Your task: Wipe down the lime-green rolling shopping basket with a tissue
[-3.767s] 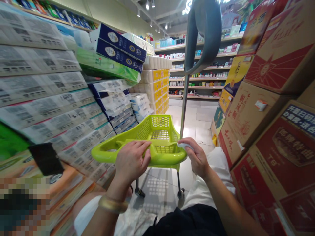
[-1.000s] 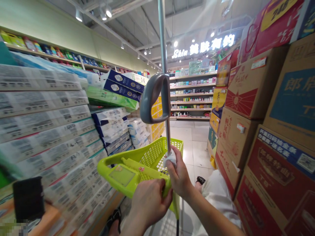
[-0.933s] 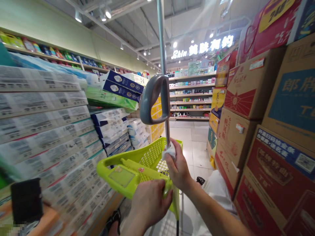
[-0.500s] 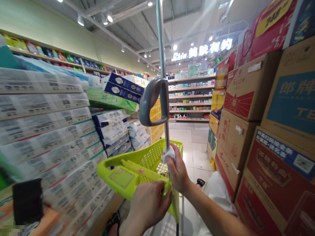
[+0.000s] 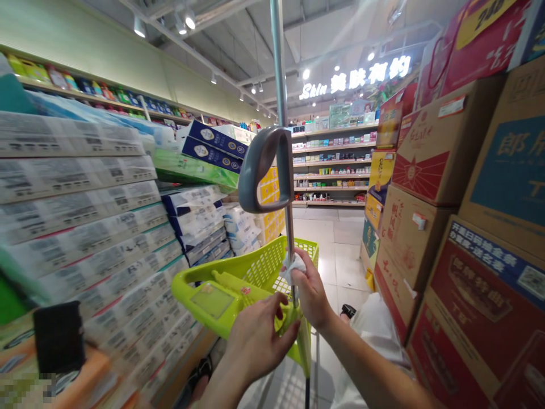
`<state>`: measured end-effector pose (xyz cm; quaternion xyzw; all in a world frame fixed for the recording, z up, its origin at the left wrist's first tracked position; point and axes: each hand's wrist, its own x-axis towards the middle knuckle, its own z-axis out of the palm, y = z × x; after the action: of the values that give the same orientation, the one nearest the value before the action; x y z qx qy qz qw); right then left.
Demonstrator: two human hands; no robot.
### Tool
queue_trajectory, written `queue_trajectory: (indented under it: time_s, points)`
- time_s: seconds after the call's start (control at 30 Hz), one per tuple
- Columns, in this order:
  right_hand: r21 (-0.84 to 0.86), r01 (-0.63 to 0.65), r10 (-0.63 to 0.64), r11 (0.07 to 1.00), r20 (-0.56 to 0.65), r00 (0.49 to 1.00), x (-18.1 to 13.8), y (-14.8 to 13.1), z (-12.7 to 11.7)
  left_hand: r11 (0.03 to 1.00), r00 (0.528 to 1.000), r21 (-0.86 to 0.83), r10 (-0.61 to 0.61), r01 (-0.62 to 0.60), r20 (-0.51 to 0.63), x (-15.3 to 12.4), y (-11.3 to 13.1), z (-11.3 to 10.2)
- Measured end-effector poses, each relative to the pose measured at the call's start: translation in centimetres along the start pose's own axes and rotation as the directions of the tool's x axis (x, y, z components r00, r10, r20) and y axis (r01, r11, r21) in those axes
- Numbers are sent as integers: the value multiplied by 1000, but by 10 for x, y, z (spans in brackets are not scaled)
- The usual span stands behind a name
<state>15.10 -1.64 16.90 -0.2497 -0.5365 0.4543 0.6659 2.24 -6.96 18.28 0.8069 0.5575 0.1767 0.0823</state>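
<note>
A lime-green shopping cart (image 5: 249, 298) with a perforated plastic basket stands in front of me. A metal pole (image 5: 279, 68) rises past it, with a grey loop handle (image 5: 251, 176) partway up. My right hand (image 5: 313, 289) is closed on a crumpled white cloth (image 5: 293, 267), pressed round the pole just below the handle. Whether it is cloth or tissue I cannot tell. Lower and to the left, my left hand (image 5: 261, 338) curls loosely at the basket's near corner, with green plastic between thumb and fingers. Its fingertips are partly hidden.
Stacked packs of paper goods (image 5: 85, 193) rise close on the left. Cardboard cartons (image 5: 426, 153) are piled on the right. A black object (image 5: 59, 338) lies on orange packs at lower left. Tiled floor (image 5: 338, 250) runs ahead to lit shelves (image 5: 332, 162).
My left hand has loosened, its fingers lifting a little off the green corner. My right hand stays on the pole with the white cloth. The view has shifted slightly.
</note>
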Motion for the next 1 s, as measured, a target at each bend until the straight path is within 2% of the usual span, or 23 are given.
queue_trajectory:
  time_s: [0.07, 0.13, 0.23, 0.3, 0.37, 0.43, 0.6, 0.7, 0.83, 0.9, 1.0]
  points:
    - [-38, -33, 34, 999, 30, 999, -8, 8, -7, 990, 996, -139, -6, -5, -84, 6, -3, -1]
    - [-62, -31, 34, 998, 44, 998, -5, 2, -7, 958, 986, -284, -19, -30, -166, 15, -4, -2]
    - [-21, 38, -37, 999, 43, 998, 17, -30, 4, 860, 974, -499, -11, -107, -227, 31, 2, -2]
    - [9, 100, -100, 995, 25, 995, 32, -53, 14, 774, 975, -617, 6, -144, -221, 39, 11, -2]
    - [9, 124, -125, 992, 19, 992, 39, -63, 19, 720, 977, -677, 7, -153, -213, 43, 19, 0]
    - [11, 103, -104, 995, 25, 994, 34, -58, 19, 724, 973, -672, -5, -157, -233, 44, 23, 2]
    - [31, -10, 8, 999, 54, 999, 14, -30, 11, 812, 956, -568, -42, -136, -289, 40, 20, 5]
    - [32, 12, -13, 999, 40, 999, 24, -46, 16, 811, 957, -559, 3, -173, -291, 40, 17, 6]
    - [65, 157, -158, 985, 7, 987, 45, -74, 29, 773, 964, -609, 13, -177, -264, 41, 14, 6]
    - [64, 179, -180, 982, 5, 984, 44, -74, 31, 762, 963, -619, 23, -190, -268, 40, 14, 5]
    - [64, 110, -111, 992, 17, 994, 32, -61, 28, 759, 955, -619, 12, -201, -296, 35, 15, 1]
